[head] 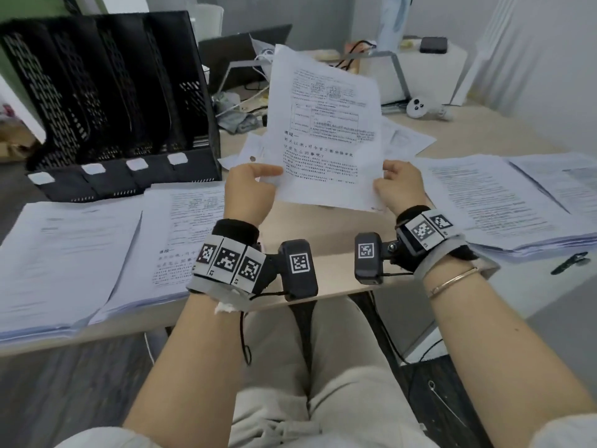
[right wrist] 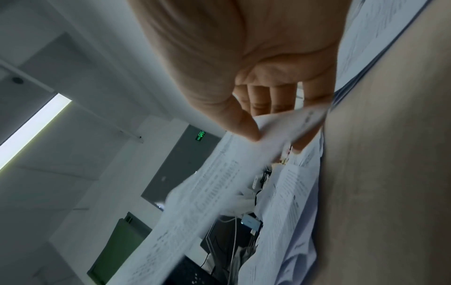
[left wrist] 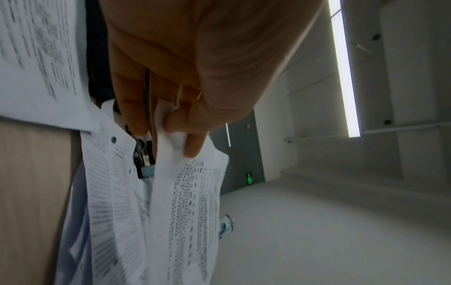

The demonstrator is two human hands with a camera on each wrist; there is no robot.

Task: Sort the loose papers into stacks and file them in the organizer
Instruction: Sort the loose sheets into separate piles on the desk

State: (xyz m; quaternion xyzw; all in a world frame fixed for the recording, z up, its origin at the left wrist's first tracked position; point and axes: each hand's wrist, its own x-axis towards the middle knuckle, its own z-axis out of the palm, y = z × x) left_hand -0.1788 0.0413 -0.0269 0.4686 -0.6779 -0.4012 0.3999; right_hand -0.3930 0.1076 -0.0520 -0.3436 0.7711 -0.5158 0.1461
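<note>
A printed sheet (head: 326,130) with a table and text is held up above the desk. My left hand (head: 250,182) pinches its lower left edge, thumb on top. My right hand (head: 399,185) pinches its lower right corner. The left wrist view shows the thumb and fingers closed on the sheet (left wrist: 192,192), and in the right wrist view the thumb presses the same paper (right wrist: 214,185). A black mesh organizer (head: 106,101) with several slots stands at the back left. Sorted paper stacks lie on the left (head: 64,263), left centre (head: 187,227) and right (head: 504,205).
Loose sheets (head: 255,150) lie behind the held one. A laptop (head: 239,56), cables, a white controller (head: 418,106) and a white box (head: 416,72) crowd the back of the desk. A black clip (head: 570,261) sits near the right stack. The desk's front edge (head: 323,299) is above my lap.
</note>
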